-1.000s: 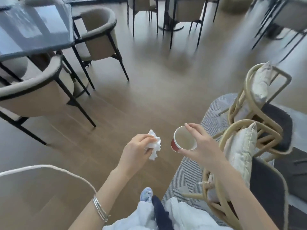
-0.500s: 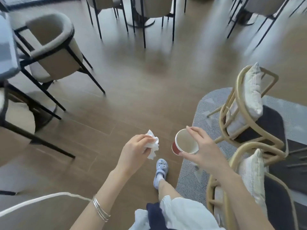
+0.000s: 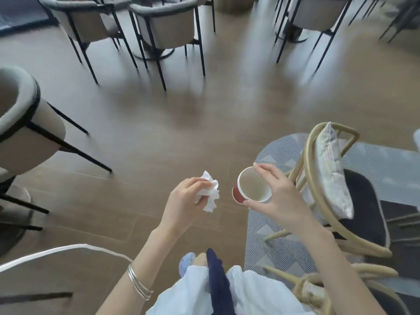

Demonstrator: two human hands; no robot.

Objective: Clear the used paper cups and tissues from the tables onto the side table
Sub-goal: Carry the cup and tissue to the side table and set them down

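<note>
the left hand (image 3: 185, 201) clutches a crumpled tissue (image 3: 210, 192) while the right hand (image 3: 279, 196) grips a red paper cup (image 3: 244, 192) by its rim above the wooden floor (image 3: 181, 133).

Tissue (image 3: 210, 192) in left hand (image 3: 184, 203), cup (image 3: 251, 188) in right hand (image 3: 280, 198) just beside it, rattan chair (image 3: 327, 189) on rug (image 3: 281, 155) at right, upholstered chairs (image 3: 166, 28) ahead.

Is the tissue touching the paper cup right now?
Apart. The head view shows bare floor between the tissue in the left hand and the paper cup in the right hand.
</note>
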